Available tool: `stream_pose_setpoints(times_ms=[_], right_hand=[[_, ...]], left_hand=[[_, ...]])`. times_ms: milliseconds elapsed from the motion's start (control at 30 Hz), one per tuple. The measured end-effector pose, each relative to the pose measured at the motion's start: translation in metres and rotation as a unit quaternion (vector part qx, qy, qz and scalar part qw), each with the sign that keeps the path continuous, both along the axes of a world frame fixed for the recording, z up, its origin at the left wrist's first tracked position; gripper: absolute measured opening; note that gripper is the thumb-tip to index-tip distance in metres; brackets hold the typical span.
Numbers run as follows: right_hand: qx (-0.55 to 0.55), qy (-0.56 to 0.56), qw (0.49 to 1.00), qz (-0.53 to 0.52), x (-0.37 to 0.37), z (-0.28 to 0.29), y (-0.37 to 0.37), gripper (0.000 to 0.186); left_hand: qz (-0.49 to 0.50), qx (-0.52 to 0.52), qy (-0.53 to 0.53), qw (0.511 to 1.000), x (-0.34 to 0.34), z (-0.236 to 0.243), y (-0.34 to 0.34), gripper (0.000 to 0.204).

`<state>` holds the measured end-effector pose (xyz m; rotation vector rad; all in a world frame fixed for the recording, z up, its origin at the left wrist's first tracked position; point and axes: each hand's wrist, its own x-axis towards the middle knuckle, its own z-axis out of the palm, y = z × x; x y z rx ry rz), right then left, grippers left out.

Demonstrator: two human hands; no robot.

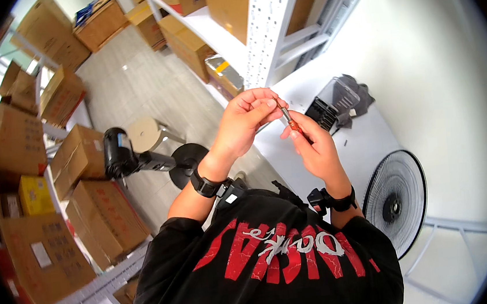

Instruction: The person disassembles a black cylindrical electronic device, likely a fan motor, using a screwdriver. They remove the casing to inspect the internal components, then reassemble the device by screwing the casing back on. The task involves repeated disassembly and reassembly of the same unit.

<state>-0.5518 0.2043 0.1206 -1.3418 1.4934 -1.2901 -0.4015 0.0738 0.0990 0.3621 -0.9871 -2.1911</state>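
In front of me, above the white tabletop [287,159], my right hand [318,148] grips a small screwdriver [293,123] by its red, partly transparent handle. The metal shaft points up and left toward my left hand [245,120]. There, thumb and forefinger pinch at the shaft's far end; whether a separate bit sits between them is too small to tell. Just beyond my right hand lies a case with a black slotted tray [322,114] and a raised clear lid [338,94]. A dark grey cloth [362,102] is bunched beside it.
A round black fan grille [396,205] stands at the right, near the wall. On the left, a black fan motor on a pole [121,153] rises from a round base [190,156], near a beige stool [144,133]. Shelves with cardboard boxes [41,256] line the left side; a white perforated post [270,28] stands ahead.
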Motion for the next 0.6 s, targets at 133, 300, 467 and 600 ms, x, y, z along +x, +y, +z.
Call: stream_pose_setpoints(times_ms=[133, 300, 467, 600], right_hand=[[0.004, -0.009, 0.998, 0.06, 0.01, -0.008, 0.008, 0.038], [0.043, -0.034, 0.99, 0.128, 0.032, -0.028, 0.016, 0.038], [0.046, -0.072, 0.966, 0.243, 0.067, -0.05, 0.007, 0.037], [0.104, -0.229, 0.907, 0.338, 0.102, -0.07, -0.017, 0.04]], left_hand=[[0.076, -0.039, -0.028, 0.996, 0.027, 0.002, 0.028, 0.013], [0.148, -0.057, -0.094, 0.983, 0.065, -0.015, 0.061, 0.011], [0.17, -0.041, -0.155, 0.972, 0.124, -0.021, 0.078, 0.009], [0.22, -0.049, -0.125, 0.966, 0.167, -0.027, 0.085, 0.008]])
